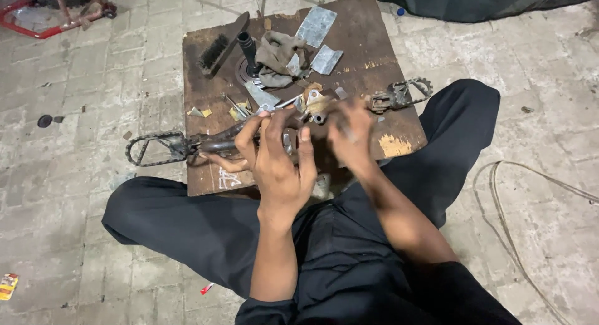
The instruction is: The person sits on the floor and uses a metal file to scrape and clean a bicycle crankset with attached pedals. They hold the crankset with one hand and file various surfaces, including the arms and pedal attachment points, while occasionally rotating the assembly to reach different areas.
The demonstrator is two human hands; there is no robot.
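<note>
I see a long metal footrest bar (274, 128) held across the near edge of a dark wooden board (349, 56) that lies on the brick floor (81, 81), and I think it is held there so that the board gives support under its middle while both hands work on it. My left hand (274, 156) is wrapped around the bar near its centre, fingers closed tight on the metal, and this looks like the holding hand that keeps the bar from turning. My right hand (352, 134) is just beside it on the right part of the bar; it is blurred, so I cannot tell if its fingers are closed on something or only pressing. The long axis of the bar runs almost left to right, a little tilted, with the left end lower in the picture and the right end higher. One toothed foot peg (153, 148) sticks out past the left edge of the board, over the floor, and the other peg (409, 93) rests above the right side of the board. Behind the bar, on the board, lie a brush (215, 50), a crumpled cloth (281, 53) and some flat metal pieces (317, 25), probably kept within easy reach. My crossed legs in dark trousers (187, 225) are close against the board.
</note>
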